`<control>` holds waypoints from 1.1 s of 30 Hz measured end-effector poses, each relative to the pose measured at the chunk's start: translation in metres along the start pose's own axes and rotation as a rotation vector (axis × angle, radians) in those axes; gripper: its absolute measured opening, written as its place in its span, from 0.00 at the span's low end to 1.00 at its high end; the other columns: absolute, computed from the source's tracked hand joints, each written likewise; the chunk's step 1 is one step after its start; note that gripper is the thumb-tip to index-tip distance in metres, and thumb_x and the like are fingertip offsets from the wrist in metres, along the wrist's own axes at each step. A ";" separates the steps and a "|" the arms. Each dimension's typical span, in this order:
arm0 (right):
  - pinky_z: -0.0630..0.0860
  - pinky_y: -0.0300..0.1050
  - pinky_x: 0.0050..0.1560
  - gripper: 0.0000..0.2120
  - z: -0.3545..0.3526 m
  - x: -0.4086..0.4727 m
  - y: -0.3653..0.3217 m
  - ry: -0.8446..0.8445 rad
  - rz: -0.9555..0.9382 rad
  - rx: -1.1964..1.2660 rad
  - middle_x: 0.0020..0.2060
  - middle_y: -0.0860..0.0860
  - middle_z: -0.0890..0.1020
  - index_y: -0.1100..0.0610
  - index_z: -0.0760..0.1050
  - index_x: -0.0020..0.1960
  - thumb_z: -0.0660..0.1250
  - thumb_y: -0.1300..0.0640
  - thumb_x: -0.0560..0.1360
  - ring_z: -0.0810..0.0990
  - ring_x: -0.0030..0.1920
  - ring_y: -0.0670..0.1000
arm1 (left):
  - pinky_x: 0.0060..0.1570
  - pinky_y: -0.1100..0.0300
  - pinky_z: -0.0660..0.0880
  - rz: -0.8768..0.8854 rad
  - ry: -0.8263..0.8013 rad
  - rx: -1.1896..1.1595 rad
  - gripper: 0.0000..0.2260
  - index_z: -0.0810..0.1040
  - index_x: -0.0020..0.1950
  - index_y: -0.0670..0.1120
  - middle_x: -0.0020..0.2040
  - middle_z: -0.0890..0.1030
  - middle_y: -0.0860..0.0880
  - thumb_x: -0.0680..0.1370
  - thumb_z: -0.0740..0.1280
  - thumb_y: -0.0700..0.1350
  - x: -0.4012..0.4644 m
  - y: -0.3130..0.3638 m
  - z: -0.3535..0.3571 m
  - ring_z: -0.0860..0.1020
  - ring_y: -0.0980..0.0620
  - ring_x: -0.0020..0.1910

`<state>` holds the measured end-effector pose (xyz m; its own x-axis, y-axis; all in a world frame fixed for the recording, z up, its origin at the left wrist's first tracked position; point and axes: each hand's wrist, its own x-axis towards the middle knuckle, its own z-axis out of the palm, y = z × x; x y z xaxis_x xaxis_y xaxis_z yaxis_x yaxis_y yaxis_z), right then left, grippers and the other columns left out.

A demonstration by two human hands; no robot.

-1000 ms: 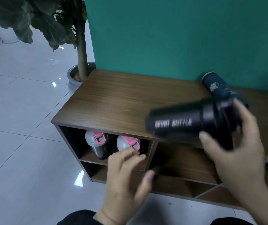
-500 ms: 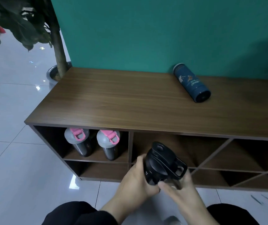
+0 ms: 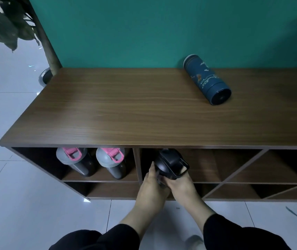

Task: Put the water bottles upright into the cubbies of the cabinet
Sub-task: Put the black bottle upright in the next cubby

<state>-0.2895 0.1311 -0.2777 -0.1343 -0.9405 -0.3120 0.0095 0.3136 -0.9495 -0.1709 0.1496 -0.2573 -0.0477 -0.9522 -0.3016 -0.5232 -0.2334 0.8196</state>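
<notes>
A black sport bottle (image 3: 170, 164) stands upright at the mouth of the cabinet's second upper cubby, lid toward me. My left hand (image 3: 150, 193) and my right hand (image 3: 181, 188) both grip its body from below the lid. Two grey bottles with pink lids (image 3: 73, 158) (image 3: 110, 160) stand upright side by side in the upper left cubby. A dark blue patterned bottle (image 3: 207, 79) lies on its side on the wooden cabinet top (image 3: 126, 109), toward the back right.
The cabinet backs onto a teal wall (image 3: 162, 29). Diagonal dividers (image 3: 234, 175) split the cubbies on the right. A potted plant (image 3: 46, 46) stands at the cabinet's left end. White tiled floor (image 3: 18, 204) lies in front.
Both hands carried the black bottle from sideways above the cabinet top down to the front, turned it upright and pushed it into the second upper cubby. My view shifted closer.
</notes>
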 end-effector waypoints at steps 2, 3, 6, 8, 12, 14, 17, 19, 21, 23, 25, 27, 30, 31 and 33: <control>0.82 0.47 0.45 0.30 0.007 0.014 0.009 -0.002 0.050 0.121 0.51 0.62 0.84 0.65 0.73 0.63 0.77 0.71 0.63 0.85 0.52 0.60 | 0.61 0.54 0.77 -0.025 -0.001 -0.027 0.40 0.54 0.81 0.53 0.67 0.79 0.52 0.70 0.65 0.45 0.004 0.005 -0.002 0.80 0.51 0.62; 0.82 0.47 0.45 0.32 0.011 0.019 0.011 0.009 0.076 0.167 0.53 0.64 0.83 0.66 0.72 0.64 0.76 0.73 0.62 0.84 0.53 0.61 | 0.60 0.56 0.77 -0.036 -0.004 -0.037 0.39 0.55 0.81 0.52 0.67 0.80 0.53 0.72 0.65 0.41 0.007 0.007 -0.003 0.80 0.52 0.61; 0.81 0.49 0.46 0.33 0.018 0.036 0.021 0.009 0.117 0.301 0.56 0.66 0.81 0.66 0.70 0.65 0.74 0.76 0.62 0.83 0.54 0.61 | 0.58 0.58 0.77 -0.075 0.005 -0.068 0.33 0.59 0.79 0.51 0.63 0.82 0.50 0.75 0.64 0.37 0.020 0.005 -0.003 0.81 0.51 0.59; 0.82 0.47 0.45 0.32 0.025 0.039 0.024 -0.002 0.127 0.331 0.56 0.67 0.81 0.66 0.69 0.66 0.71 0.79 0.64 0.83 0.55 0.62 | 0.57 0.55 0.79 -0.123 -0.001 -0.102 0.32 0.60 0.78 0.49 0.60 0.84 0.49 0.75 0.63 0.35 0.024 0.001 -0.005 0.82 0.50 0.57; 0.82 0.48 0.50 0.32 0.029 0.040 0.022 0.017 0.124 0.334 0.56 0.64 0.81 0.64 0.69 0.67 0.69 0.81 0.66 0.82 0.57 0.63 | 0.53 0.56 0.79 -0.179 -0.040 -0.142 0.29 0.60 0.76 0.45 0.55 0.85 0.48 0.76 0.62 0.34 0.027 -0.003 -0.004 0.83 0.49 0.54; 0.82 0.48 0.52 0.32 0.028 0.041 0.023 0.024 0.121 0.250 0.57 0.63 0.81 0.63 0.69 0.68 0.70 0.80 0.67 0.82 0.57 0.60 | 0.52 0.59 0.79 -0.184 -0.054 -0.146 0.30 0.57 0.78 0.44 0.57 0.85 0.48 0.77 0.62 0.35 0.027 -0.002 -0.003 0.83 0.50 0.56; 0.82 0.38 0.42 0.30 0.028 0.037 0.014 0.060 0.138 0.164 0.56 0.61 0.81 0.63 0.68 0.68 0.67 0.80 0.69 0.83 0.51 0.53 | 0.49 0.62 0.77 -0.200 -0.071 -0.132 0.33 0.53 0.80 0.45 0.58 0.84 0.48 0.77 0.61 0.36 0.027 -0.002 -0.003 0.82 0.49 0.56; 0.80 0.34 0.33 0.19 0.027 0.034 0.008 0.078 0.150 0.161 0.53 0.59 0.81 0.62 0.69 0.66 0.62 0.73 0.77 0.82 0.46 0.51 | 0.49 0.62 0.76 -0.197 -0.087 -0.136 0.34 0.51 0.81 0.47 0.59 0.83 0.48 0.78 0.61 0.36 0.026 0.000 -0.004 0.82 0.49 0.56; 0.79 0.37 0.31 0.14 0.026 0.028 0.002 0.090 0.196 0.027 0.54 0.59 0.82 0.60 0.72 0.65 0.55 0.58 0.83 0.82 0.45 0.52 | 0.48 0.63 0.74 -0.196 -0.081 -0.123 0.33 0.52 0.81 0.46 0.60 0.83 0.48 0.78 0.61 0.36 0.023 0.003 -0.003 0.81 0.49 0.56; 0.75 0.37 0.31 0.16 0.021 0.020 0.001 0.026 0.214 -0.337 0.53 0.58 0.83 0.59 0.73 0.63 0.56 0.51 0.83 0.80 0.42 0.50 | 0.51 0.60 0.74 -0.207 -0.045 -0.116 0.31 0.55 0.80 0.44 0.60 0.83 0.47 0.79 0.61 0.36 0.019 0.004 -0.003 0.81 0.48 0.55; 0.74 0.41 0.32 0.11 0.007 0.007 0.000 -0.124 0.211 -0.860 0.39 0.52 0.80 0.57 0.74 0.54 0.61 0.50 0.81 0.76 0.35 0.49 | 0.53 0.54 0.77 -0.250 -0.001 -0.094 0.23 0.65 0.75 0.42 0.60 0.83 0.43 0.80 0.61 0.39 0.014 0.003 -0.006 0.82 0.43 0.56; 0.78 0.44 0.39 0.13 -0.004 -0.014 -0.010 -0.261 0.235 -1.106 0.33 0.50 0.78 0.57 0.75 0.47 0.61 0.48 0.80 0.79 0.36 0.51 | 0.49 0.48 0.78 -0.282 -0.005 -0.056 0.12 0.77 0.62 0.42 0.56 0.84 0.35 0.80 0.61 0.41 0.008 0.003 -0.011 0.81 0.34 0.56; 0.81 0.44 0.36 0.17 -0.019 -0.049 -0.052 -0.257 0.249 -0.935 0.28 0.52 0.83 0.58 0.76 0.40 0.59 0.46 0.78 0.83 0.30 0.51 | 0.44 0.47 0.82 -0.265 -0.017 -0.080 0.10 0.80 0.46 0.42 0.46 0.85 0.37 0.78 0.61 0.45 -0.005 0.008 -0.024 0.82 0.33 0.51; 0.79 0.45 0.31 0.19 -0.025 -0.060 -0.075 -0.214 0.197 -0.873 0.24 0.52 0.81 0.60 0.76 0.38 0.60 0.47 0.78 0.80 0.25 0.51 | 0.47 0.47 0.83 -0.254 -0.008 -0.085 0.11 0.81 0.46 0.44 0.45 0.86 0.41 0.77 0.61 0.47 -0.009 0.010 -0.028 0.83 0.36 0.50; 0.76 0.50 0.28 0.24 -0.034 -0.083 -0.123 0.001 -0.044 -0.805 0.21 0.57 0.76 0.63 0.74 0.35 0.62 0.44 0.78 0.74 0.22 0.53 | 0.49 0.47 0.81 -0.227 0.008 -0.112 0.09 0.81 0.44 0.48 0.44 0.87 0.45 0.75 0.61 0.47 -0.017 0.015 -0.037 0.84 0.40 0.47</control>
<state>-0.3136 0.1756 -0.1340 -0.1190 -0.9541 -0.2748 -0.7130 0.2747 -0.6451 -0.1466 0.1553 -0.2221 0.0678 -0.8743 -0.4807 -0.4224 -0.4616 0.7800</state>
